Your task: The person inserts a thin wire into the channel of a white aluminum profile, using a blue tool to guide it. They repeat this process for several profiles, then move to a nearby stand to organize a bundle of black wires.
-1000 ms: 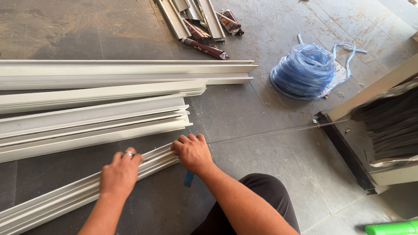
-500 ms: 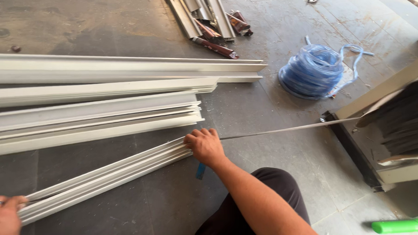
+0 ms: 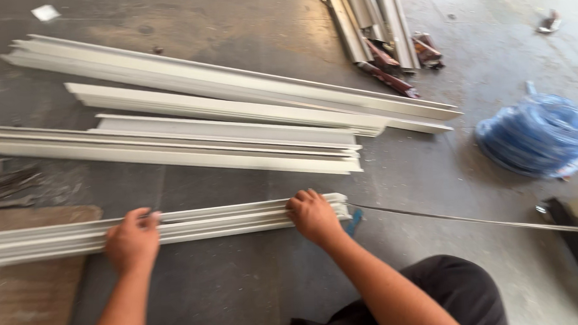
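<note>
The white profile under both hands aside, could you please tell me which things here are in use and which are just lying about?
In use:
left hand
right hand
white profile
thin strip running from its end

Lying about:
stacked white profiles
blue hose coil
metal offcuts
cardboard sheet

matt white profiles (image 3: 227, 220), rough concrete floor (image 3: 430, 177)

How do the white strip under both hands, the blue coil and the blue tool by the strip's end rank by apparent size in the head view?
1. White strip, the longest.
2. Blue coil.
3. Blue tool, mostly hidden, so unsure.
Left hand and right hand press on the strip.
</note>
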